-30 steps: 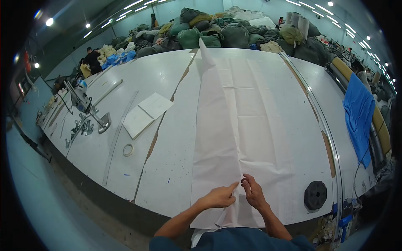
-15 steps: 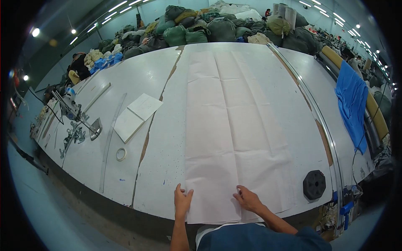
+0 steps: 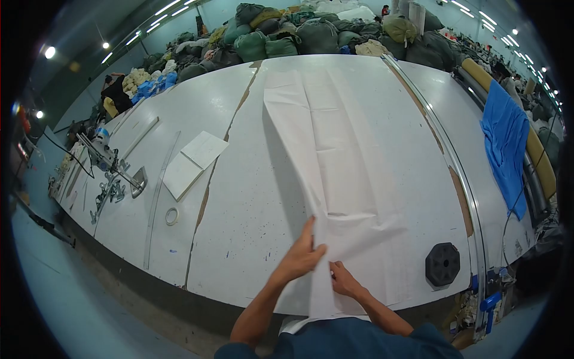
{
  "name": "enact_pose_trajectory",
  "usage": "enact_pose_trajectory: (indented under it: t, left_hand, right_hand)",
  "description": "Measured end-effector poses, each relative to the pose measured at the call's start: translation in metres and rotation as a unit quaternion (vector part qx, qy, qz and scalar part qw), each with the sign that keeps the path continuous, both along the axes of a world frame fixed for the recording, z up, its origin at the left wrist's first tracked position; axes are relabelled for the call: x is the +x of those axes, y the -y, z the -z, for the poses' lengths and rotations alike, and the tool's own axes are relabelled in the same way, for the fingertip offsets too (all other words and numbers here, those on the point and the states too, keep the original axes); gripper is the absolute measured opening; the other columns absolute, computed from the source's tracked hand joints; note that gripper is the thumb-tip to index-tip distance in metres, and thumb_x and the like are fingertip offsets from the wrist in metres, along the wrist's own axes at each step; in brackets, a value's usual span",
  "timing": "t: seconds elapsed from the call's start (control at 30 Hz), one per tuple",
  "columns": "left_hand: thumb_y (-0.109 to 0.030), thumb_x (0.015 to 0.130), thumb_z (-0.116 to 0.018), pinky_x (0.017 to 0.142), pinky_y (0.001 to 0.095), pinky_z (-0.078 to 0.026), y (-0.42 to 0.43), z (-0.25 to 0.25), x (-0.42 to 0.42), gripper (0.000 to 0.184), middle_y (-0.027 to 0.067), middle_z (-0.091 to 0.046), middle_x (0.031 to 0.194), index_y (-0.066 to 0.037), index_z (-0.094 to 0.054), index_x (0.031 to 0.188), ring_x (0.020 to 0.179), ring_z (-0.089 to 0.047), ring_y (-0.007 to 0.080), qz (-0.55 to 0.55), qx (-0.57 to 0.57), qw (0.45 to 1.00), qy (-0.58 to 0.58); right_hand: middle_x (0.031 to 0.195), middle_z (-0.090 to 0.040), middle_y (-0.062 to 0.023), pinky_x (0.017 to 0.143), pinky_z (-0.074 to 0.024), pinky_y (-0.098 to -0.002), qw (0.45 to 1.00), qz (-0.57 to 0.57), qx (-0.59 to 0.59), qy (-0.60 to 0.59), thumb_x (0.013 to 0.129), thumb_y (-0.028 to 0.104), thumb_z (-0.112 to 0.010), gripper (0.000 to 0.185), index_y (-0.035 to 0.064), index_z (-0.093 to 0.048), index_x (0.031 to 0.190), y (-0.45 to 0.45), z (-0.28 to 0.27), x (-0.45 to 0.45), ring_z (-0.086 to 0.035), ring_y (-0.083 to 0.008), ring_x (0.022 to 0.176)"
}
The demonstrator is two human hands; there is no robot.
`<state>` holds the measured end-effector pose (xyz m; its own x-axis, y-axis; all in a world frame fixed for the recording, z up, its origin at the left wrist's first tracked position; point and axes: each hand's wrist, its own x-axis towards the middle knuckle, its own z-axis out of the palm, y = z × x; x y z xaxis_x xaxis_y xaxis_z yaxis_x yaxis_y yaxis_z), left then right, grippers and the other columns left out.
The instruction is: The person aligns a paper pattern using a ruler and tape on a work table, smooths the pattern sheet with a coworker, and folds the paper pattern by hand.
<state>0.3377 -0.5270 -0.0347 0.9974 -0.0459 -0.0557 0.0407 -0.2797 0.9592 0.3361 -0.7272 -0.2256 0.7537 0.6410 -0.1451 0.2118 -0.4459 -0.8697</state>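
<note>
A long, creased white paper sheet (image 3: 353, 185) runs from the table's front edge toward the back. Its left side is lifted and turned over to the right, with a shadow under it. My left hand (image 3: 304, 257) is closed on that raised edge, thumb on top and fingers partly behind the sheet. Close by on the right, my right hand (image 3: 345, 281) has its fingers curled together against the sheet near the fold, pinching it; its fingertips are partly hidden.
A black octagonal weight (image 3: 442, 264) lies at the right, beside a metal rail (image 3: 445, 137). Leftward are a tape roll (image 3: 171, 216), white boards (image 3: 194, 161), a clear ruler (image 3: 158, 203) and a cutting machine (image 3: 107, 157). Blue cloth (image 3: 504, 146) hangs right; bags (image 3: 317, 39) pile behind.
The sheet's left side has come up off the table and swung right. My left hand has moved right and forward with it, close to my right hand, which has shifted slightly.
</note>
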Motion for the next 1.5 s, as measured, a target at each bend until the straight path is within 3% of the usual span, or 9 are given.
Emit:
enact_pose_trajectory:
  t: [0.23, 0.4, 0.53, 0.73, 0.97, 1.03, 1.2, 1.33, 1.5]
  left_hand:
    - [-0.017, 0.090, -0.054, 0.098, 0.0495, -0.047, 0.111, 0.015, 0.051, 0.087, 0.0414, -0.063, 0.108, 0.003, -0.008, 0.160, 0.103, -0.063, 0.0546, 0.142, 0.068, 0.987, -0.042]
    - [-0.020, 0.096, -0.056, 0.070, 0.0342, -0.053, 0.150, 0.019, 0.062, 0.081, 0.0156, -0.062, 0.090, -0.003, -0.013, 0.162, 0.077, -0.060, 0.0229, 0.213, 0.026, 0.970, -0.118]
    - [-0.037, 0.108, -0.052, 0.070, 0.0294, -0.053, 0.145, 0.036, 0.050, 0.065, 0.0089, -0.065, 0.097, -0.006, -0.028, 0.160, 0.083, -0.063, 0.0162, 0.288, -0.149, 0.927, -0.187]
    - [-0.033, 0.107, -0.056, 0.073, 0.0303, -0.056, 0.057, 0.106, -0.016, 0.053, 0.0107, -0.068, 0.102, -0.003, -0.045, 0.149, 0.088, -0.066, 0.0163, -0.085, -0.167, 0.955, -0.232]
    - [-0.046, 0.094, -0.072, 0.075, 0.0338, -0.055, 0.092, 0.162, -0.077, 0.074, 0.0156, -0.070, 0.107, 0.004, -0.049, 0.144, 0.095, -0.066, 0.0214, 0.018, -0.084, 0.926, -0.367]
    - [-0.042, 0.092, -0.074, 0.078, 0.0347, -0.052, 0.121, 0.199, -0.100, 0.065, 0.0178, -0.069, 0.104, 0.004, -0.058, 0.135, 0.086, -0.064, 0.0243, -0.024, -0.152, 0.962, -0.224]
    - [-0.035, 0.087, -0.079, 0.096, 0.0359, -0.049, 0.072, 0.182, -0.118, 0.065, 0.0160, -0.068, 0.121, 0.008, -0.060, 0.132, 0.109, -0.064, 0.0247, -0.184, -0.197, 0.927, -0.262]
    - [-0.030, 0.089, -0.078, 0.096, 0.0381, -0.053, -0.030, 0.175, -0.140, 0.056, 0.0138, -0.068, 0.119, 0.006, -0.061, 0.129, 0.109, -0.066, 0.0251, -0.356, -0.426, 0.812, -0.180]
    - [-0.029, 0.094, -0.073, 0.100, 0.0425, -0.053, -0.120, 0.178, -0.188, 0.049, 0.0129, -0.067, 0.123, -0.001, -0.059, 0.131, 0.113, -0.066, 0.0268, -0.440, -0.628, 0.642, 0.005]
  right_hand:
    - [0.119, -0.068, -0.0219, 0.095, -0.0515, -0.0412, 0.985, 0.055, 0.065, -0.152, 0.088, 0.025, -0.072, 0.049, -0.0010, -0.060, 0.128, 0.075, -0.021, 0.001, -0.065, -0.0304, 0.109]
    - [0.111, -0.070, -0.0157, 0.084, -0.0561, -0.0363, 0.965, 0.224, 0.117, -0.066, 0.100, 0.011, -0.059, 0.037, -0.0023, -0.056, 0.135, 0.135, -0.036, 0.019, -0.069, -0.0242, 0.094]
    - [0.105, -0.071, -0.0124, 0.081, -0.0566, -0.0307, 0.932, 0.352, 0.068, -0.052, 0.107, 0.014, -0.051, 0.036, -0.0023, -0.054, 0.139, 0.186, -0.085, 0.047, -0.068, -0.0174, 0.088]
    - [0.107, -0.071, -0.0191, 0.091, -0.0545, -0.0390, 0.924, 0.370, 0.089, -0.044, 0.108, 0.032, -0.052, 0.047, -0.0052, -0.055, 0.138, 0.213, -0.082, 0.084, -0.068, -0.0264, 0.097]
    - [0.152, -0.040, -0.0339, 0.115, -0.0334, -0.0559, 0.926, 0.199, -0.299, 0.115, 0.097, 0.040, -0.065, 0.069, -0.0043, -0.045, 0.146, 0.177, 0.009, 0.097, -0.031, -0.0525, 0.145]
    - [0.151, -0.040, -0.0346, 0.115, -0.0333, -0.0581, 0.908, 0.214, -0.344, 0.107, 0.096, 0.042, -0.065, 0.068, -0.0008, -0.047, 0.145, 0.141, -0.028, 0.076, -0.033, -0.0551, 0.142]
    - [0.151, -0.040, -0.0334, 0.114, -0.0368, -0.0554, 0.936, 0.136, -0.304, 0.111, 0.096, 0.038, -0.067, 0.065, -0.0017, -0.047, 0.144, 0.108, -0.034, 0.071, -0.035, -0.0521, 0.142]
    - [0.151, -0.041, -0.0320, 0.115, -0.0377, -0.0488, 0.980, 0.076, -0.186, 0.007, 0.095, 0.033, -0.068, 0.068, -0.0059, -0.045, 0.144, 0.060, -0.042, 0.077, -0.037, -0.0474, 0.142]
    - [0.156, -0.034, -0.0333, 0.119, -0.0242, -0.0589, 0.950, -0.020, -0.216, 0.224, 0.093, 0.037, -0.068, 0.067, -0.0063, -0.050, 0.141, -0.034, -0.009, 0.034, -0.026, -0.0518, 0.147]
